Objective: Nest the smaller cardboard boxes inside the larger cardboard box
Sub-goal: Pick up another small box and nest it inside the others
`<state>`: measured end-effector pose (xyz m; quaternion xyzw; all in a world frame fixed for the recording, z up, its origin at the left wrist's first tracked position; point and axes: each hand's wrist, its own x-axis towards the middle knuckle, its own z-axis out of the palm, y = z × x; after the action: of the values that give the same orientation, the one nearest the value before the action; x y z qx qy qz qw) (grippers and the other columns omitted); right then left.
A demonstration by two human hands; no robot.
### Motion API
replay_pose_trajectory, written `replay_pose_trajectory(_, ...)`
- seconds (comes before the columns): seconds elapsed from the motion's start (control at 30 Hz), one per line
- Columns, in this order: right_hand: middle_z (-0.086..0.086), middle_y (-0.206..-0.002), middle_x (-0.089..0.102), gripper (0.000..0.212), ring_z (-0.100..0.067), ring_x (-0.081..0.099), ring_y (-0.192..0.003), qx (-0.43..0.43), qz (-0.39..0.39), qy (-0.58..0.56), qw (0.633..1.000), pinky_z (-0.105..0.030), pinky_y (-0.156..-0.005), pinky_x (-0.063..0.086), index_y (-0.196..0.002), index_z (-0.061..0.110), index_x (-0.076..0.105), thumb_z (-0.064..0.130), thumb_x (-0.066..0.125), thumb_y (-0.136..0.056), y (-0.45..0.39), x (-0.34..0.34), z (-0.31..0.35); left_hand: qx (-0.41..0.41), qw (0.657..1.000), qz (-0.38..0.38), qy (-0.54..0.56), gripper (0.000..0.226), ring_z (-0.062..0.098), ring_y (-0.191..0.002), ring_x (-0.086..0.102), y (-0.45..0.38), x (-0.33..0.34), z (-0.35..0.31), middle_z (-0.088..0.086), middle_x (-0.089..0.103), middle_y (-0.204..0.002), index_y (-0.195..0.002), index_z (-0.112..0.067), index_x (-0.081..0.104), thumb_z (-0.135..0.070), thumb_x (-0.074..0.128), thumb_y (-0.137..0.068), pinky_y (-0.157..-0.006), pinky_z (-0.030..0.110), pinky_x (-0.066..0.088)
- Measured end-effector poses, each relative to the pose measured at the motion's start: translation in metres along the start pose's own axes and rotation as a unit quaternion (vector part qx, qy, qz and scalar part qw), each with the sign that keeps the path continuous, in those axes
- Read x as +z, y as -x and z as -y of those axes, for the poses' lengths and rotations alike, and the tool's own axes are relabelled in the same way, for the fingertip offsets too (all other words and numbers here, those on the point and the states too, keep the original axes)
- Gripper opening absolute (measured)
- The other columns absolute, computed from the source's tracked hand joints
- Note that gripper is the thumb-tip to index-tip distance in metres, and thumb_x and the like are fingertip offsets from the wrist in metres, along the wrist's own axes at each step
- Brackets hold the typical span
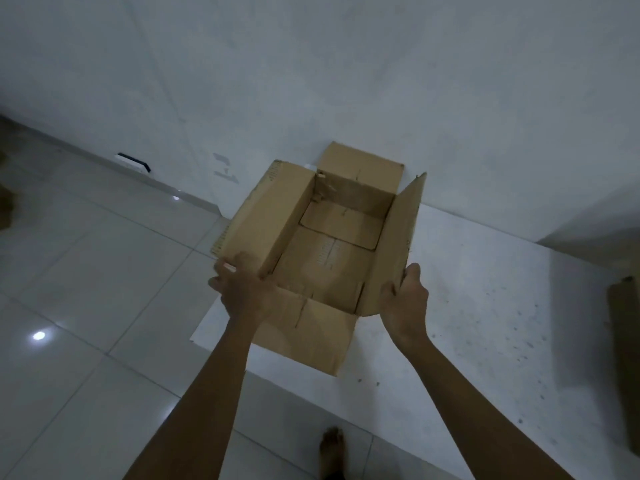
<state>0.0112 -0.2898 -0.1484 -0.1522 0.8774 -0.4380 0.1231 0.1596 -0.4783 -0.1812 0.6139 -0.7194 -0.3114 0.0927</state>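
A large brown cardboard box point(329, 258) stands open on a white table top, all its flaps spread outward and nothing inside it. My left hand point(242, 289) grips the near end of the box's left flap. My right hand point(405, 299) holds the near end of the right flap, thumb inside, fingers behind. A piece of another cardboard box point(623, 358) shows at the right edge of the view, mostly cut off.
The white table point(467, 306) is speckled with dark spots and meets a white wall behind the box. Glossy floor tiles point(104, 289) lie to the left. A bare foot point(332, 448) stands below the table edge. A brown shape point(5, 202) sits at the far left.
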Motion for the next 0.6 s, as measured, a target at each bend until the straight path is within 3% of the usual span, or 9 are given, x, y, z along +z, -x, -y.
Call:
replay_pose_trajectory(0.07, -0.002, -0.066, 0.037, 0.021, -0.012, 0.033, -0.051, -0.01, 0.004, 0.027, 1.0, -0.022, -0.039, 0.028, -0.084, 0.015, 0.033, -0.002, 0.041, -0.093, 0.001, 0.004, 0.006, -0.107, 0.986, 0.009, 0.129, 0.074, 0.044, -0.126, 0.039, -0.014, -0.006, -0.003, 0.019, 0.015, -0.156, -0.148, -0.009, 0.027, -0.018, 0.066, -0.086, -0.093, 0.049, 0.047)
replay_pose_trajectory(0.13, 0.0, -0.066, 0.038, 0.019, -0.01, 0.034, -0.051, -0.01, 0.008, 0.049, 0.999, -0.019, -0.038, 0.027, -0.088, 0.014, 0.034, -0.003, 0.041, -0.093, 0.0, 0.006, 0.01, -0.136, 0.962, -0.027, 0.236, 0.08, 0.043, -0.123, 0.05, -0.02, -0.012, -0.011, 0.022, 0.03, -0.152, -0.152, -0.007, 0.019, -0.011, 0.064, -0.085, -0.093, 0.046, 0.049)
replay_pose_trajectory(0.2, 0.001, -0.066, 0.039, 0.019, -0.009, 0.035, -0.052, -0.006, 0.014, 0.062, 0.998, -0.016, -0.038, 0.026, -0.091, 0.013, 0.036, -0.004, 0.043, -0.092, -0.001, 0.006, 0.013, -0.116, 0.951, -0.082, 0.275, 0.076, 0.04, -0.116, 0.058, -0.02, -0.014, -0.018, 0.022, 0.053, -0.134, -0.151, -0.006, 0.02, -0.007, 0.06, -0.086, -0.092, 0.046, 0.051)
replay_pose_trajectory(0.3, -0.001, -0.069, 0.043, 0.021, -0.008, 0.038, -0.054, -0.002, 0.024, 0.072, 0.997, -0.017, -0.039, 0.029, -0.092, 0.012, 0.038, -0.005, 0.05, -0.089, -0.003, 0.006, 0.016, -0.057, 0.961, -0.072, 0.259, 0.058, 0.03, -0.09, 0.064, -0.016, -0.014, -0.021, 0.008, 0.063, -0.096, -0.139, -0.011, 0.041, -0.016, 0.062, -0.084, -0.076, 0.039, 0.052)
replay_pose_trajectory(0.37, 0.0, -0.069, 0.046, 0.024, -0.007, 0.039, -0.054, 0.002, 0.034, 0.072, 0.997, -0.017, -0.039, 0.03, -0.087, 0.013, 0.039, -0.004, 0.056, -0.086, -0.005, 0.004, 0.017, -0.014, 0.972, -0.018, 0.236, 0.028, 0.024, -0.079, 0.063, -0.02, -0.018, -0.025, 0.002, 0.066, -0.085, -0.108, -0.016, 0.064, -0.028, 0.062, -0.082, -0.065, 0.031, 0.047)
replay_pose_trajectory(0.43, 0.002, -0.069, 0.048, 0.027, -0.007, 0.043, -0.052, 0.009, 0.047, 0.047, 0.998, -0.017, -0.038, 0.031, -0.084, 0.012, 0.041, -0.004, 0.062, -0.08, -0.009, 0.002, 0.02, 0.026, 0.979, 0.014, 0.204, 0.022, 0.022, -0.074, 0.064, -0.027, -0.025, -0.034, -0.001, 0.066, -0.078, -0.087, -0.018, 0.067, -0.036, 0.056, -0.081, -0.06, 0.029, 0.045)
replay_pose_trajectory(0.53, 0.0, -0.079, 0.056, 0.026, -0.011, 0.055, -0.061, 0.061, 0.066, -0.006, 0.996, -0.023, -0.046, 0.047, -0.095, 0.009, 0.048, 0.009, 0.067, -0.077, -0.024, -0.002, 0.033, 0.085, 0.983, 0.017, 0.162, 0.035, 0.019, -0.083, 0.063, -0.04, -0.038, -0.057, -0.006, 0.069, -0.095, -0.11, -0.022, 0.068, -0.038, 0.053, -0.082, -0.075, 0.032, 0.051)
replay_pose_trajectory(0.6, -0.008, -0.094, 0.061, 0.031, -0.021, 0.062, -0.078, 0.124, 0.074, -0.053, 0.988, -0.034, -0.06, 0.054, -0.104, 0.01, 0.05, 0.019, 0.066, -0.078, -0.042, -0.003, 0.043, 0.126, 0.983, 0.015, 0.136, 0.04, 0.018, -0.084, 0.061, -0.05, -0.045, -0.074, -0.003, 0.069, -0.103, -0.12, -0.022, 0.066, -0.036, 0.056, -0.085, -0.075, 0.029, 0.049)
